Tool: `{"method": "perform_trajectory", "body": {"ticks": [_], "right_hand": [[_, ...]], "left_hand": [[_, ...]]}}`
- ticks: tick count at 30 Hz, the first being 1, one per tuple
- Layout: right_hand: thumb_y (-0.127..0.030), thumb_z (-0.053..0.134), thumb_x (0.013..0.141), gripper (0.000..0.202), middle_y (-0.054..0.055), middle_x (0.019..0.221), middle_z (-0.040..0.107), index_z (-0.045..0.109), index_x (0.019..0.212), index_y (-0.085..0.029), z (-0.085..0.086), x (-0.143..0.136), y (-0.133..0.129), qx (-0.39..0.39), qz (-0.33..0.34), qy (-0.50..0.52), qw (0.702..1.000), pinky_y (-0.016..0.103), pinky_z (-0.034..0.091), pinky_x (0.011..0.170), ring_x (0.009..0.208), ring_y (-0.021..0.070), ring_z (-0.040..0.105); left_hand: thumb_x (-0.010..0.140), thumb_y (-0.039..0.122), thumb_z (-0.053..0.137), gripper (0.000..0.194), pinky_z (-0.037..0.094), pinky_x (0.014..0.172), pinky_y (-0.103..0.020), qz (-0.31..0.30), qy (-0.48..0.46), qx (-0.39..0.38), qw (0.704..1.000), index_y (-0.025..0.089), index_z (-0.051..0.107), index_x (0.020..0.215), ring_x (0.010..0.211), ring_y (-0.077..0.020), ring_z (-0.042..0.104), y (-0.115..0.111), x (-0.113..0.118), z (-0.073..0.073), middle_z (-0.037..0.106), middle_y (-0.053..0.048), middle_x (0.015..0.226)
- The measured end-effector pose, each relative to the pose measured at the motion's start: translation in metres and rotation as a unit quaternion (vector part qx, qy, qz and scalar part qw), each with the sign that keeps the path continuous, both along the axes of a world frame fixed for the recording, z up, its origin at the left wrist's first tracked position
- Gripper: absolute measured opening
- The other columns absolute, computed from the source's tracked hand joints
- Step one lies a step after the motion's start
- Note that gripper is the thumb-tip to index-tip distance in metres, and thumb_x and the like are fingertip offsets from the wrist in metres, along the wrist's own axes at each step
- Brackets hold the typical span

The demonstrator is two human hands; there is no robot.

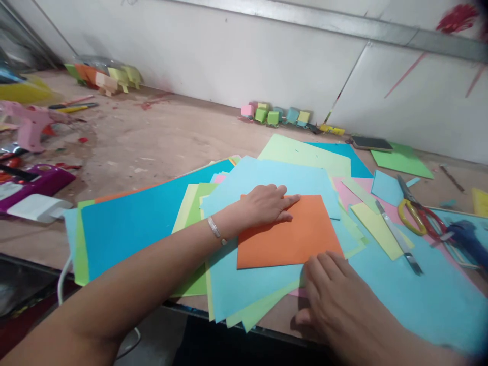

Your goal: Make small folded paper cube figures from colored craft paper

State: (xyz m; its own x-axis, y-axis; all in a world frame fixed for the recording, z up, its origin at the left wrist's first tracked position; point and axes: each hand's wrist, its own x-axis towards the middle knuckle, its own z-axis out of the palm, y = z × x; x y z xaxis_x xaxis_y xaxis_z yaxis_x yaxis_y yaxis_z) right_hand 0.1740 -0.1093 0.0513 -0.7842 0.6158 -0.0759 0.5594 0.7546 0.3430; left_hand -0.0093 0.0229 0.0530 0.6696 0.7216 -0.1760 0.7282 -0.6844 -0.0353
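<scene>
One orange sheet point(290, 244) lies on light blue paper point(247, 295) on the worktop point(183, 132). Of two hands, the left hand point(267, 206) presses it flat, unclenched, and the right hand point(335, 290) touches its near right corner (pinching or not, I cannot tell), with one pair of scissors point(415, 202) and one knife point(398, 236) beyond.

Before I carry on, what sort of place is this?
Likely a papercraft workspace: orange paper lies on a pile of coloured sheets, scissors and a knife are to its right, and a pink glue gun is off to the left.
</scene>
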Motion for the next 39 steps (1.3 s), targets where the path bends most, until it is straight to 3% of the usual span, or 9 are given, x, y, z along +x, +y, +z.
{"method": "perform_trajectory", "body": {"ticks": [5,8,13,20,25,31,35,39], "right_hand": [[-0.05,0.064,0.081,0.038,0.013,0.067,0.062,0.072,0.07,-0.014,-0.002,-0.029,-0.001,0.012,0.035,-0.027,0.999,0.045,0.046,0.066,0.067,0.0271,0.054],[-0.046,0.058,0.087,0.04,0.018,0.078,0.066,0.075,0.081,-0.011,-0.002,-0.047,-0.001,-0.007,0.059,-0.034,0.998,0.049,0.046,0.071,0.074,0.03,0.057],[-0.039,0.047,0.095,0.043,0.025,0.101,0.068,0.074,0.098,-0.006,0.003,-0.081,0.001,-0.064,0.111,-0.042,0.991,0.056,0.045,0.082,0.09,0.0357,0.061],[-0.041,0.043,0.097,0.047,0.026,0.114,0.065,0.072,0.109,-0.006,0.011,-0.105,0.007,-0.129,0.152,-0.027,0.979,0.061,0.041,0.088,0.102,0.0394,0.058],[-0.036,0.054,0.093,0.029,0.019,0.102,0.065,0.074,0.093,-0.015,0.014,-0.078,0.015,-0.173,0.12,-0.04,0.977,0.045,0.046,0.076,0.093,0.0303,0.057],[-0.046,0.076,0.075,0.029,0.013,0.089,0.062,0.071,0.069,-0.017,-0.011,-0.009,0.006,-0.052,0.047,0.059,0.996,0.045,0.043,0.077,0.09,0.0308,0.052],[-0.039,0.081,0.072,0.03,0.004,0.067,0.055,0.063,0.055,-0.022,0.007,0.031,0.018,-0.071,0.016,0.098,0.992,0.037,0.039,0.066,0.071,0.0229,0.049],[-0.01,0.07,0.075,0.014,0.003,0.064,0.056,0.066,0.064,-0.019,0.029,0.05,0.038,-0.005,-0.002,0.087,0.996,0.034,0.036,0.062,0.065,0.0206,0.052]], "left_hand": [[0.099,0.049,0.04,0.053,0.027,0.055,-0.03,-0.005,-0.031,0.011,0.999,0.025,0.037,0.147,0.078,-0.0208,0.054,0.003,-0.002,-0.01,0.059,-0.011,0.106],[0.099,0.05,0.041,0.053,0.024,0.053,-0.03,-0.004,-0.032,0.013,0.999,0.025,0.039,0.145,0.077,-0.021,0.054,0.005,-0.002,-0.014,0.059,-0.011,0.105],[0.099,0.05,0.042,0.053,0.022,0.052,-0.03,-0.004,-0.026,0.012,1.0,0.025,0.039,0.145,0.077,-0.0202,0.053,0.003,-0.002,-0.01,0.059,-0.011,0.105],[0.1,0.049,0.039,0.054,0.025,0.055,-0.03,-0.008,-0.022,0.012,1.0,0.025,0.035,0.148,0.082,-0.0213,0.055,0.001,-0.003,-0.007,0.059,-0.011,0.11],[0.101,0.047,0.039,0.053,0.024,0.054,-0.031,-0.004,-0.011,0.007,1.0,0.025,0.035,0.149,0.081,-0.022,0.054,0.002,-0.001,-0.007,0.059,-0.011,0.106],[0.1,0.048,0.039,0.054,0.022,0.053,-0.031,-0.006,0.004,-0.002,1.0,0.025,0.034,0.15,0.08,-0.0219,0.053,0.003,0.0,-0.004,0.059,-0.011,0.105],[0.101,0.047,0.038,0.054,0.022,0.054,-0.031,-0.004,0.007,-0.004,1.0,0.025,0.035,0.15,0.078,-0.0209,0.052,0.003,0.001,-0.004,0.059,-0.011,0.106],[0.101,0.048,0.038,0.055,0.022,0.054,-0.031,-0.007,0.007,0.007,1.0,0.024,0.034,0.15,0.079,-0.0214,0.052,0.003,0.001,-0.004,0.058,-0.011,0.106]]}}
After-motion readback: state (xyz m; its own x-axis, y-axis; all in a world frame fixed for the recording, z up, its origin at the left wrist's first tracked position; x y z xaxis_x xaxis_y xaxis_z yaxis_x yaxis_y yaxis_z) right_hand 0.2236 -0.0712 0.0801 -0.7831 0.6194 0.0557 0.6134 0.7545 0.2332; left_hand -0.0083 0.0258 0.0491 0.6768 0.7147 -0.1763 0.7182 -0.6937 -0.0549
